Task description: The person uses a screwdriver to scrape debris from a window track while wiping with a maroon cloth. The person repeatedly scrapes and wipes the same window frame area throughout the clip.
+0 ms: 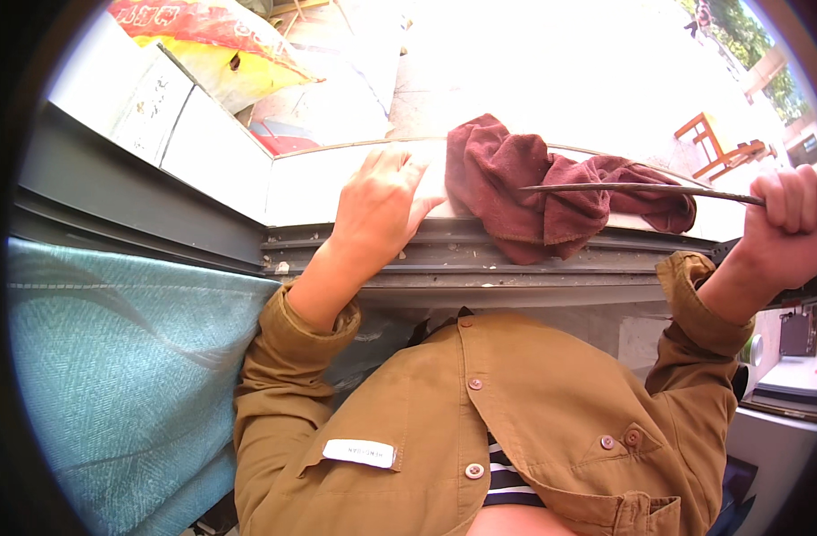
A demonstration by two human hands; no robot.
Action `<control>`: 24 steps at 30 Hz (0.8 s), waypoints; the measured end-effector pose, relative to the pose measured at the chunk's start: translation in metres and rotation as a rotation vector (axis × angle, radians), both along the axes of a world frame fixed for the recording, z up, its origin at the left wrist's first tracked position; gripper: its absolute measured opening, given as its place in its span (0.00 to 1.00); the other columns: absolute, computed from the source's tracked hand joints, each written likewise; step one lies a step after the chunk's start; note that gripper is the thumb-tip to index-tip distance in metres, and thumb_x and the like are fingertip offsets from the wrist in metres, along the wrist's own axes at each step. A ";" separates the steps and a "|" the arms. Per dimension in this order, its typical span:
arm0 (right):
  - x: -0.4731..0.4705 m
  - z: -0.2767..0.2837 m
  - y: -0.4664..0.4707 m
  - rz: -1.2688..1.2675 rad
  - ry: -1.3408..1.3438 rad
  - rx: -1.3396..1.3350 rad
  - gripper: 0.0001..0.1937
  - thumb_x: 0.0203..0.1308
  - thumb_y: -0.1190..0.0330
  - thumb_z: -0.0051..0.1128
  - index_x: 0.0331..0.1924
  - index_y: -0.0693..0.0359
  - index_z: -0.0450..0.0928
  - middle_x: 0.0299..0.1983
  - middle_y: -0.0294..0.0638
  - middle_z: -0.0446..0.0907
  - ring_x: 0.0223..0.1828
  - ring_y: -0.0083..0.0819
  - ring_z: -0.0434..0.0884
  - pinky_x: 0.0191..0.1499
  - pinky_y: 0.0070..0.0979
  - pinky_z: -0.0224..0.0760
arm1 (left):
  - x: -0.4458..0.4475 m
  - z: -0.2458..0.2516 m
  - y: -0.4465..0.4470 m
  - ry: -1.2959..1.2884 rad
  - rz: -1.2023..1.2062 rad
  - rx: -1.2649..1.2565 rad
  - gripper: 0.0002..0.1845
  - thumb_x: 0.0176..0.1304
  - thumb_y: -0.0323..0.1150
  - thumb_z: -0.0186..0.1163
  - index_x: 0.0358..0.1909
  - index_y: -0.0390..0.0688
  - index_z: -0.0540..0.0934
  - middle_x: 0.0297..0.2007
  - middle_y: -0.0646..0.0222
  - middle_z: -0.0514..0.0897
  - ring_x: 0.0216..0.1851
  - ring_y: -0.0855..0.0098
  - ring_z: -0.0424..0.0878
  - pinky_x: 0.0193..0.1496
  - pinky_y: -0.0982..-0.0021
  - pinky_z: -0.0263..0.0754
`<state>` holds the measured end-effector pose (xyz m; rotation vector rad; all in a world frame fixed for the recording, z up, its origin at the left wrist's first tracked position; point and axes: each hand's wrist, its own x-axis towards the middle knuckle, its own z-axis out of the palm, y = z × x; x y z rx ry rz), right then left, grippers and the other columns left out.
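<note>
My right hand [787, 224] grips one end of a thin dark rod [656, 190] at the right. The rod runs leftward and narrows to a point over a crumpled maroon cloth [515, 181]. This cloth lies across the white ledge [308, 191] and hangs over the dark window track [442, 254]. My left hand [378, 191] is over the ledge, left of the cloth and apart from it. Its thumb stands away from the fingers, and no object shows in it; the fingertips are partly lost in glare.
Pale debris lies in the track. A dark frame [147, 161] borders the left, above a light-blue curtain [133, 375]. Beyond the ledge are a red-and-yellow sack [241, 60] and a wooden chair [720, 147]. Strong glare washes out the floor outside.
</note>
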<state>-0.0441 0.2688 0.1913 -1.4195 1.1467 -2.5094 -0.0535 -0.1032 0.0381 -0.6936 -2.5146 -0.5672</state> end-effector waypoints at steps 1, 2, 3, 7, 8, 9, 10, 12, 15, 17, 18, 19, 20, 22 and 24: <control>0.018 -0.006 -0.020 -0.172 -0.116 -0.120 0.18 0.70 0.58 0.43 0.28 0.62 0.72 0.14 0.25 0.54 0.13 0.14 0.48 0.17 0.17 0.40 | -0.008 -0.001 0.003 -0.082 -0.027 -0.028 0.18 0.54 0.39 0.67 0.45 0.43 0.80 0.43 0.57 0.79 0.46 0.55 0.75 0.48 0.60 0.72; 0.022 -0.007 -0.031 -0.228 -0.118 -0.106 0.19 0.71 0.57 0.43 0.22 0.58 0.65 0.14 0.26 0.55 0.13 0.16 0.48 0.17 0.17 0.40 | -0.015 -0.002 0.005 -0.163 -0.052 -0.057 0.18 0.55 0.39 0.66 0.45 0.43 0.80 0.44 0.57 0.78 0.47 0.55 0.75 0.49 0.60 0.71; 0.025 -0.010 -0.036 -0.229 -0.102 -0.092 0.20 0.71 0.56 0.43 0.22 0.58 0.65 0.14 0.26 0.55 0.13 0.16 0.48 0.17 0.18 0.40 | -0.022 -0.006 0.008 -0.243 -0.080 -0.085 0.18 0.55 0.40 0.65 0.45 0.43 0.79 0.45 0.57 0.78 0.48 0.54 0.74 0.50 0.59 0.71; 0.032 -0.019 -0.040 -0.247 -0.055 -0.046 0.21 0.70 0.53 0.42 0.21 0.56 0.65 0.14 0.25 0.54 0.13 0.16 0.48 0.18 0.18 0.41 | -0.028 0.001 0.003 -0.161 -0.145 0.133 0.10 0.59 0.35 0.62 0.38 0.39 0.79 0.37 0.55 0.79 0.45 0.53 0.76 0.48 0.60 0.70; 0.034 -0.023 -0.040 -0.265 -0.046 -0.063 0.21 0.71 0.54 0.42 0.21 0.55 0.66 0.13 0.25 0.54 0.13 0.16 0.48 0.18 0.17 0.41 | -0.018 0.016 -0.001 -0.147 -0.104 0.219 0.06 0.60 0.30 0.60 0.37 0.38 0.78 0.35 0.56 0.80 0.42 0.54 0.77 0.46 0.62 0.70; 0.037 -0.025 -0.040 -0.274 -0.038 -0.083 0.21 0.71 0.54 0.41 0.22 0.55 0.66 0.13 0.25 0.54 0.13 0.16 0.48 0.19 0.17 0.41 | -0.013 0.029 -0.014 -0.142 -0.139 0.251 0.07 0.59 0.27 0.60 0.39 0.37 0.77 0.38 0.57 0.81 0.43 0.56 0.78 0.47 0.64 0.71; 0.038 -0.027 -0.041 -0.254 -0.042 -0.070 0.20 0.70 0.56 0.42 0.21 0.54 0.67 0.13 0.24 0.54 0.13 0.15 0.49 0.19 0.17 0.41 | -0.006 0.038 -0.026 -0.076 -0.114 0.257 0.06 0.59 0.26 0.59 0.38 0.36 0.77 0.37 0.56 0.80 0.40 0.55 0.78 0.44 0.63 0.72; 0.036 -0.035 -0.050 -0.196 -0.037 -0.099 0.20 0.70 0.57 0.43 0.20 0.54 0.67 0.13 0.25 0.55 0.13 0.16 0.49 0.19 0.18 0.41 | 0.009 0.047 -0.050 -0.064 -0.013 0.279 0.06 0.58 0.24 0.59 0.38 0.35 0.76 0.34 0.55 0.80 0.36 0.53 0.79 0.39 0.62 0.73; 0.031 -0.057 -0.078 -0.150 -0.027 -0.149 0.23 0.71 0.51 0.42 0.21 0.56 0.67 0.14 0.26 0.57 0.13 0.17 0.50 0.19 0.19 0.43 | 0.039 0.042 -0.083 -0.133 0.200 0.240 0.09 0.57 0.21 0.59 0.40 0.35 0.76 0.33 0.52 0.80 0.35 0.51 0.80 0.38 0.62 0.74; 0.019 -0.076 -0.099 -0.106 -0.042 -0.158 0.25 0.70 0.48 0.41 0.21 0.57 0.68 0.14 0.27 0.58 0.13 0.17 0.51 0.19 0.19 0.44 | 0.062 0.023 -0.098 -0.148 0.279 0.156 0.08 0.59 0.19 0.59 0.41 0.34 0.76 0.33 0.56 0.80 0.32 0.66 0.81 0.37 0.69 0.75; 0.015 -0.080 -0.109 -0.056 -0.026 -0.164 0.27 0.70 0.45 0.39 0.22 0.58 0.68 0.15 0.28 0.60 0.13 0.18 0.51 0.19 0.20 0.44 | 0.070 0.018 -0.097 -0.163 0.325 0.180 0.08 0.56 0.21 0.60 0.39 0.36 0.78 0.36 0.52 0.81 0.36 0.51 0.80 0.38 0.61 0.75; 0.012 -0.083 -0.118 -0.042 -0.015 -0.154 0.27 0.70 0.45 0.39 0.22 0.58 0.69 0.15 0.28 0.60 0.13 0.18 0.51 0.19 0.19 0.44 | 0.074 0.011 -0.100 -0.194 0.288 0.197 0.10 0.55 0.20 0.60 0.40 0.37 0.78 0.38 0.53 0.80 0.36 0.53 0.80 0.38 0.63 0.75; 0.008 -0.086 -0.127 -0.028 -0.005 -0.144 0.27 0.70 0.45 0.39 0.22 0.59 0.69 0.14 0.29 0.60 0.13 0.18 0.51 0.19 0.19 0.44 | 0.076 0.006 -0.103 -0.243 0.219 0.239 0.12 0.54 0.20 0.60 0.41 0.38 0.78 0.39 0.54 0.80 0.36 0.55 0.81 0.39 0.65 0.75; 0.000 -0.088 -0.140 0.032 0.006 -0.113 0.29 0.69 0.43 0.38 0.22 0.60 0.69 0.14 0.29 0.62 0.12 0.19 0.52 0.19 0.20 0.45 | 0.082 0.002 -0.107 -0.326 0.094 0.321 0.16 0.53 0.21 0.63 0.45 0.37 0.77 0.40 0.57 0.80 0.37 0.61 0.81 0.39 0.70 0.75; -0.002 -0.086 -0.147 0.008 0.002 -0.089 0.30 0.68 0.42 0.37 0.22 0.60 0.69 0.14 0.29 0.62 0.13 0.19 0.52 0.19 0.20 0.45 | 0.078 -0.005 -0.102 -0.341 0.205 0.518 0.13 0.57 0.27 0.63 0.44 0.35 0.77 0.40 0.57 0.81 0.35 0.60 0.81 0.37 0.68 0.75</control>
